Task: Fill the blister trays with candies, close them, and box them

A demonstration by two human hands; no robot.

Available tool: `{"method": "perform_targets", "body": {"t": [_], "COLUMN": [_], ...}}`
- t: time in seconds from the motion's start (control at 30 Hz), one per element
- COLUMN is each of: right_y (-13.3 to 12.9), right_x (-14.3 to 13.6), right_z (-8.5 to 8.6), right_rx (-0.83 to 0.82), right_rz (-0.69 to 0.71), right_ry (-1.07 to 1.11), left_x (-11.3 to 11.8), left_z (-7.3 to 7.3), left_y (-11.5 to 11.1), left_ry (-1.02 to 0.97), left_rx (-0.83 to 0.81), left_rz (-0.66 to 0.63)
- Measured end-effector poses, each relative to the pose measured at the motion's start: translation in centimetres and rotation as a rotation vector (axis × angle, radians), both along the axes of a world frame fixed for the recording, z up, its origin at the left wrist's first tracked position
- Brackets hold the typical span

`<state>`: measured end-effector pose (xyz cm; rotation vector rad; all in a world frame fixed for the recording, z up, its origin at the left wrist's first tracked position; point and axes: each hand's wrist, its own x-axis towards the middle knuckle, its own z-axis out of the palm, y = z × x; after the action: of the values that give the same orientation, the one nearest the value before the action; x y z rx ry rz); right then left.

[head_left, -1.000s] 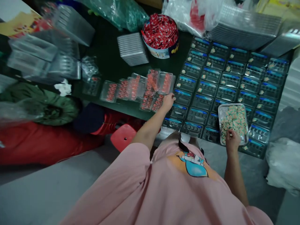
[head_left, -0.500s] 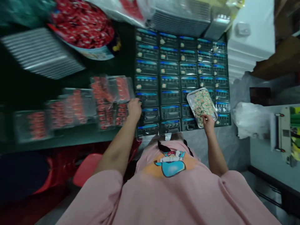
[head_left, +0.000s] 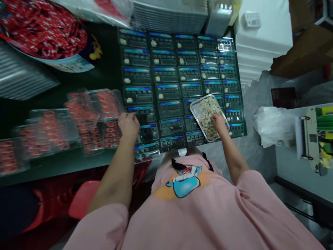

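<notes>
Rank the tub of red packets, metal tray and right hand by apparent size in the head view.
1. Tub, partly out of frame
2. Metal tray
3. Right hand

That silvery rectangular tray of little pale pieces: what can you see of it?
The silvery, metallic-looking rectangular tray is shallow, with rounded corners and a raised rim. It lies slantwise across clear plastic packs with blue strips, covering parts of several. Small cream pieces marked orange and green lie heaped inside. The bare right hand is over it, fingertips at the pieces; whether it grips one is unclear.
</notes>
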<state>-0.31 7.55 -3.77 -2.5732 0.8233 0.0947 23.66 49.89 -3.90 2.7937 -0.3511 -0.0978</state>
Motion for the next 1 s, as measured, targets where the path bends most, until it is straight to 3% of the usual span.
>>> {"method": "perform_targets", "body": {"t": [0.1,0.2,0.33,0.47,0.73,0.87,1.0], "right_y": [-0.6,-1.0,-1.6,-2.3,-3.4,-3.3,-2.9], "right_x": [0.6,0.8,0.3,-1.0,-2.0,-0.9,-0.1], "right_z": [-0.5,-0.7,-0.6,-0.3,-0.2,-0.8,-1.3], "right_rx": [0.001,0.026,0.138,0.294,0.409,0.376,0.285], "right_rz": [0.047,0.102,0.096,0.012,0.003,0.083,0.128], "right_ry": [-0.009,-0.063,-0.127,-0.175,-0.112,-0.092,-0.048], "left_x": [-2.8,-6.9,-12.3,-15.3,-14.8,-14.3,-14.4], "left_z": [1.9,3.0,3.1,2.5,1.0,0.2,0.1], "left_y": [-4.6,-11.2,-19.7,-25.6,-31.5,-33.0,-33.5], "left_ry": [-0.015,0.084,0.283,0.405,0.415,0.431,0.432], "left_rx": [-0.184,-0.374,-0.528,-0.506,-0.261,-0.174,-0.203], "left_rz": [-0.083,-0.248,-0.412,-0.458,-0.457,-0.391,-0.344]}}
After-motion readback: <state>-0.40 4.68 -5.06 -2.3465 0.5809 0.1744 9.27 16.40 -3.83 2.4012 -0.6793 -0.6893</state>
